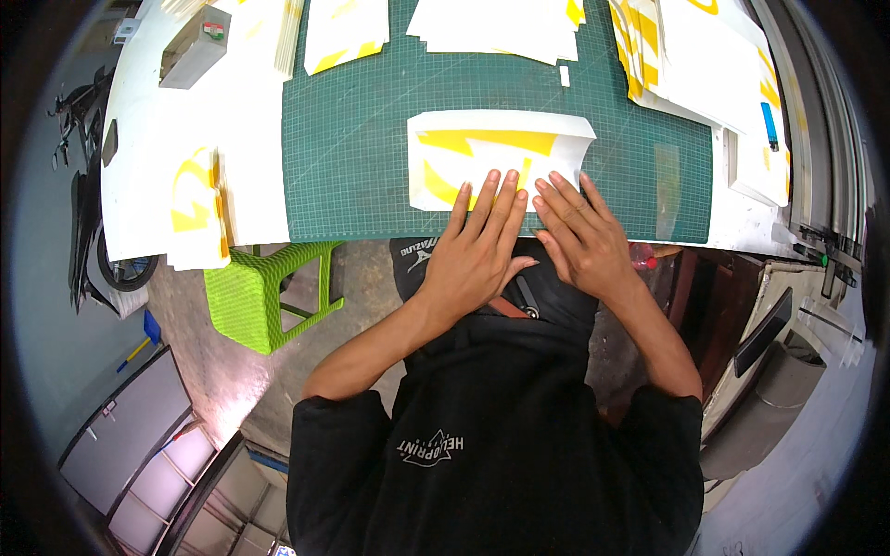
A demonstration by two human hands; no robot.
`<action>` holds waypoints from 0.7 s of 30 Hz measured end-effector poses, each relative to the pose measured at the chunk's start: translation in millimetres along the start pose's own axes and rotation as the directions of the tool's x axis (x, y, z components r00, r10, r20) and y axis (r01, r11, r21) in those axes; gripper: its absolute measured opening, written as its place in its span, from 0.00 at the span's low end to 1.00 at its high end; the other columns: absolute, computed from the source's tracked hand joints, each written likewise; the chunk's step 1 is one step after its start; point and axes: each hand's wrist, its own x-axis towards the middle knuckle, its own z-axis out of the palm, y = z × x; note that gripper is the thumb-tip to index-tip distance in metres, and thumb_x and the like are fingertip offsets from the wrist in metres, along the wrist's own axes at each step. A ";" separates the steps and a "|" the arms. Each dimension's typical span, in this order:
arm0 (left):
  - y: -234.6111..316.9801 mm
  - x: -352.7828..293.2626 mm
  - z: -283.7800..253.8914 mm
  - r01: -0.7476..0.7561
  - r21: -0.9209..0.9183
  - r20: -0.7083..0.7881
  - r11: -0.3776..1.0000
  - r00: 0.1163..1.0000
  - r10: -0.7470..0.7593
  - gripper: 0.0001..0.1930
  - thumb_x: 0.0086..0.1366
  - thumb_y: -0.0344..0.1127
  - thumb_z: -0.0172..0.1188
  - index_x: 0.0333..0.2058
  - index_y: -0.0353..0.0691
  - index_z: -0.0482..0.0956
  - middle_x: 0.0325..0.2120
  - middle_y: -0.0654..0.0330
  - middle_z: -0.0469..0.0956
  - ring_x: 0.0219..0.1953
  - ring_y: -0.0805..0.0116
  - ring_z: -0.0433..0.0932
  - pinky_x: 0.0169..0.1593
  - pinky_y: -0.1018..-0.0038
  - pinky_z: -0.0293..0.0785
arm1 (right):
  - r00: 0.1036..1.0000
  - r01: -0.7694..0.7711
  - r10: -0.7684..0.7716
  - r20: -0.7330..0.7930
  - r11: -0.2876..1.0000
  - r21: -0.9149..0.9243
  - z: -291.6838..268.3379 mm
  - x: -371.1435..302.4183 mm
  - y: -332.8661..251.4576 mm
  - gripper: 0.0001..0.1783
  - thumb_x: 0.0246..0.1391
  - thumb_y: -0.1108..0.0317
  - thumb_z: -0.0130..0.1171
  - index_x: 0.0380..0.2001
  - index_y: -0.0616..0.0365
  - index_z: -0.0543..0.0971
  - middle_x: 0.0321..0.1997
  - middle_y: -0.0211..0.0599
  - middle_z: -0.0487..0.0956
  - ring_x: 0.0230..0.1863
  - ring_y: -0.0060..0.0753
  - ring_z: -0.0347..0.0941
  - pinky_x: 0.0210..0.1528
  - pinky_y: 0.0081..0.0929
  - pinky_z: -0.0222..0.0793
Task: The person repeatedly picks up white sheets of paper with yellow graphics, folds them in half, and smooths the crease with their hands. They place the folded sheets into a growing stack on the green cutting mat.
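A white and yellow printed paper piece (pixel 482 142), apparently folded, lies on a green gridded cutting mat (pixel 357 153). Its right end curls up off the mat. My left hand (pixel 477 246) rests flat with fingers stretched over the paper's lower middle, the thumb pointing right past the table edge. Beside it my right hand (pixel 582 232) lies with its fingers extended on the paper's lower right part. Neither hand grips anything. The palms hide part of the paper's near edge.
Stacks of printed sheets stand at the far left (pixel 345 28), far middle (pixel 501 28) and right (pixel 691 65). Folded pieces (pixel 197 204) sit near left, below a grey box (pixel 197 48). A blue cutter (pixel 769 126) lies right. A green stool (pixel 250 301) stands below the table.
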 end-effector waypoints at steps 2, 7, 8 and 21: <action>-0.4 -0.7 0.8 0.007 0.033 0.003 0.999 1.000 -0.007 0.47 0.66 0.60 0.63 0.70 0.27 0.63 0.76 0.40 0.54 0.79 0.41 0.49 0.76 0.35 0.45 | 1.000 0.001 -0.001 0.000 1.000 -0.003 -0.8 0.0 0.4 0.28 0.60 0.66 0.67 0.62 0.64 0.77 0.72 0.45 0.73 0.75 0.48 0.66 0.78 0.57 0.56; 2.6 -0.6 -0.7 0.044 0.098 0.035 0.994 0.998 -0.047 0.48 0.65 0.66 0.60 0.72 0.35 0.63 0.77 0.48 0.53 0.80 0.47 0.47 0.72 0.25 0.41 | 1.000 -0.012 0.013 0.025 0.999 -0.044 -1.3 -3.5 3.4 0.29 0.62 0.60 0.66 0.64 0.58 0.76 0.74 0.38 0.72 0.77 0.45 0.63 0.78 0.65 0.50; 3.0 -0.7 -1.3 0.047 0.091 0.039 0.995 0.998 -0.050 0.48 0.65 0.67 0.59 0.73 0.35 0.63 0.78 0.48 0.53 0.80 0.47 0.46 0.72 0.24 0.39 | 0.999 -0.013 0.015 0.030 0.998 -0.059 -1.9 -5.2 4.9 0.30 0.62 0.59 0.66 0.65 0.57 0.75 0.74 0.36 0.72 0.78 0.44 0.62 0.78 0.68 0.49; 6.9 0.8 0.4 0.077 0.106 0.061 0.991 0.995 -0.083 0.49 0.66 0.74 0.52 0.75 0.45 0.62 0.79 0.55 0.51 0.81 0.47 0.44 0.72 0.22 0.33 | 0.970 -0.135 0.164 -0.178 0.977 0.165 -57.6 1.1 27.2 0.20 0.61 0.66 0.68 0.55 0.57 0.83 0.59 0.41 0.84 0.67 0.50 0.75 0.76 0.62 0.55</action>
